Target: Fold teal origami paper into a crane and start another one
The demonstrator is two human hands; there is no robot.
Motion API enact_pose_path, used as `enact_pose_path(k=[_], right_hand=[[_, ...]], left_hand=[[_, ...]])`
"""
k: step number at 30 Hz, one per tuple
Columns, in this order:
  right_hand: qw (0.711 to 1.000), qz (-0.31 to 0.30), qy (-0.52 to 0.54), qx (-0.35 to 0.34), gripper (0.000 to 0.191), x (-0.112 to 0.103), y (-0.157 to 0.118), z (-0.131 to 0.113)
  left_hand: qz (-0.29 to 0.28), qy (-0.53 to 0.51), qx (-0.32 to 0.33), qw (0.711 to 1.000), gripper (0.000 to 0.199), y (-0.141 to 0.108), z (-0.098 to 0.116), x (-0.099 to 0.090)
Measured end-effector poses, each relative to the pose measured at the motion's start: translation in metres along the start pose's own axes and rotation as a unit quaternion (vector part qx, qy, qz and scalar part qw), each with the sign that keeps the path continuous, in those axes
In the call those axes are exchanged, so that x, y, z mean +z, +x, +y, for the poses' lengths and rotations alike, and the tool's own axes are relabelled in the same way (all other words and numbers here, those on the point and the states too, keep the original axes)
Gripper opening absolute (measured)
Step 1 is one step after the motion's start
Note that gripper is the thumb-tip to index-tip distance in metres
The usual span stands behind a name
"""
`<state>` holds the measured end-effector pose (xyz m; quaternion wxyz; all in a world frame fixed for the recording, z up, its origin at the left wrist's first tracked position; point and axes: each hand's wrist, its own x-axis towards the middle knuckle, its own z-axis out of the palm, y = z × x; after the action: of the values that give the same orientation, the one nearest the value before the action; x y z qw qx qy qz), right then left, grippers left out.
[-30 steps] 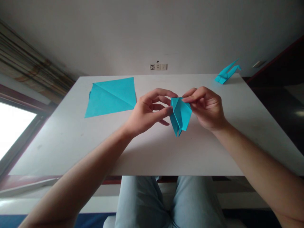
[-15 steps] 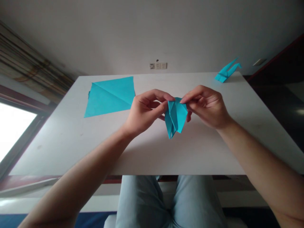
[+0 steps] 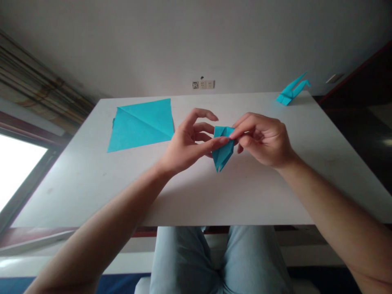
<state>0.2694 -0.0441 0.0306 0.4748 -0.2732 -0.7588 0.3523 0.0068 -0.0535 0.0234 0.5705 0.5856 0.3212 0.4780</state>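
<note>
A small piece of folded blue origami paper (image 3: 222,155) is held above the white table, its split points hanging downward. My left hand (image 3: 191,141) grips it from the left, thumb pressed across its front face and some fingers behind; the index finger is raised off the paper. At the upper right edge, my right hand (image 3: 263,139) pinches the same paper between thumb and fingertips. Part of the paper's top and back is hidden by the fingers.
A creased blue paper sheet (image 3: 143,124) lies at the table's left. A finished blue paper crane (image 3: 289,94) stands at the far right corner. The white table (image 3: 245,196) reaches back to a wall with sockets (image 3: 202,84).
The spread front flap of the folded paper now lies flatter and narrower. My left thumb has slid right across it, and the left index finger has lifted off.
</note>
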Motion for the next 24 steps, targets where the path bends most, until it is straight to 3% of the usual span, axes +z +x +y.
enact_pose_path(k=[2,5,8,11,15,17,20,24], right_hand=[[0.999,-0.004,-0.019,-0.026,0.018,-0.001,0.001,0.0],[0.996,0.0,-0.039,-0.079,0.018,-0.003,0.002,-0.001],[0.992,0.001,-0.06,-0.113,0.016,-0.003,0.002,0.0],[0.997,0.009,-0.048,-0.062,0.006,0.001,-0.001,0.003],[0.997,0.046,0.061,0.021,0.053,0.007,-0.004,0.01],[0.991,0.039,0.104,0.068,0.065,0.009,-0.003,0.012],[0.986,0.005,0.12,0.116,0.051,0.009,-0.001,0.012],[0.985,-0.03,0.121,0.121,0.045,0.01,0.0,0.009]], left_hand=[[-0.022,-0.005,-0.032,0.999,0.073,0.0,-0.002,-0.001],[-0.074,0.013,-0.067,0.995,0.056,0.0,-0.007,-0.005],[-0.104,0.053,-0.057,0.992,0.051,-0.001,-0.01,-0.008],[-0.071,0.078,-0.023,0.994,0.053,-0.001,-0.01,-0.007],[0.001,0.065,0.039,0.997,0.063,0.0,-0.007,-0.001],[0.02,0.053,0.061,0.997,0.07,0.001,-0.007,0.0],[0.028,0.062,0.073,0.995,0.07,0.002,-0.009,-0.002],[0.052,0.094,0.093,0.99,0.059,0.003,-0.012,-0.004]])
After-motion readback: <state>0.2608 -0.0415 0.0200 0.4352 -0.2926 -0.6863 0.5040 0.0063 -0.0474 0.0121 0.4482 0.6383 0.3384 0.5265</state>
